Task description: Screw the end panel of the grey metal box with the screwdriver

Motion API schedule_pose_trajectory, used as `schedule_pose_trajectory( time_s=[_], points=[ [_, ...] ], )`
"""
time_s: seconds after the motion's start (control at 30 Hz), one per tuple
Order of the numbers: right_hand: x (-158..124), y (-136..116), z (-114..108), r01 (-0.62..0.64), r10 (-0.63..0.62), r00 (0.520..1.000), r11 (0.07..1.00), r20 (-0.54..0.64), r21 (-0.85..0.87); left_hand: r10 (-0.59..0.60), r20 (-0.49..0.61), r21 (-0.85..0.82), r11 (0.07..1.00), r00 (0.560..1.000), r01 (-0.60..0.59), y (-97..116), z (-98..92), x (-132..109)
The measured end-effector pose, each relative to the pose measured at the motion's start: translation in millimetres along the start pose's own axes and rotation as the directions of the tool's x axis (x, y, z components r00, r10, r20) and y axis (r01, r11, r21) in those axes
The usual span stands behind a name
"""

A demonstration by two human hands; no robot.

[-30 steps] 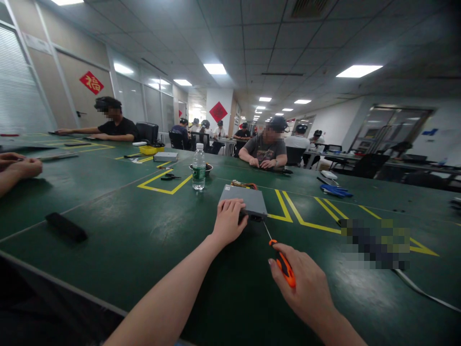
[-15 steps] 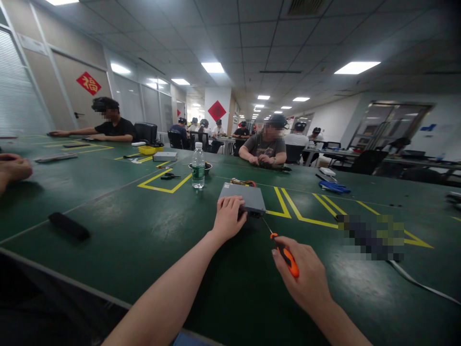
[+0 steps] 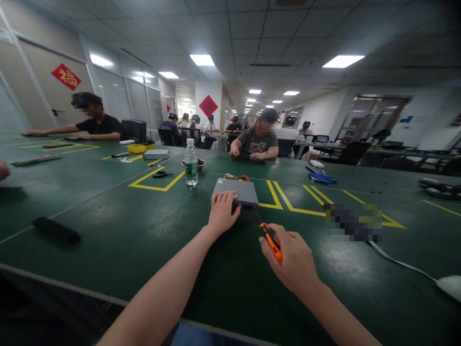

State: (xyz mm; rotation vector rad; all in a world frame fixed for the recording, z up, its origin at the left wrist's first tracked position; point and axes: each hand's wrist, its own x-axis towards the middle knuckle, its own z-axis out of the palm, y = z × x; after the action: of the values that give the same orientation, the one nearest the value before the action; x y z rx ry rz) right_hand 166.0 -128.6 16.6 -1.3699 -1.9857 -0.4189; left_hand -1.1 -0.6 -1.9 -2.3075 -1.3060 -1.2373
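Observation:
A grey metal computer power supply (image 3: 242,190) lies on the green table in front of me, a bundle of coloured wires (image 3: 236,178) at its far side. My left hand (image 3: 223,210) is closed over its near left edge, thumb at the front face. In my right hand (image 3: 294,257) is a screwdriver (image 3: 271,244) with an orange and black handle. Its thin shaft points up and left, the tip at the near right corner of the power supply. Whether the tip sits in a screw is too small to tell.
A water bottle (image 3: 191,163) stands beyond the power supply, before a metal bowl (image 3: 200,165). A black case-like object (image 3: 56,229) lies at left; a blurred dark object (image 3: 351,223) and white cable (image 3: 399,263) at right. Blue gloves (image 3: 321,178) lie farther back. A co-worker (image 3: 256,139) sits opposite.
The whole view has shifted a little, with table things appearing farther left. My left hand stays on the power supply, and the screwdriver remains at the same corner in my right hand.

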Motion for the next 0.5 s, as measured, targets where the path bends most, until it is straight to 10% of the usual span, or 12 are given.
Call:
schedule_pose_trajectory(
  time_s=[0.5],
  points=[
    [-4.6, -6.4, 18.8, -0.108, 0.117, 0.991, 0.987, -0.070, 0.122, 0.010, -0.001, -0.004, 1.000, 1.000, -0.010, -1.5, -0.9, -0.1]
  ],
)
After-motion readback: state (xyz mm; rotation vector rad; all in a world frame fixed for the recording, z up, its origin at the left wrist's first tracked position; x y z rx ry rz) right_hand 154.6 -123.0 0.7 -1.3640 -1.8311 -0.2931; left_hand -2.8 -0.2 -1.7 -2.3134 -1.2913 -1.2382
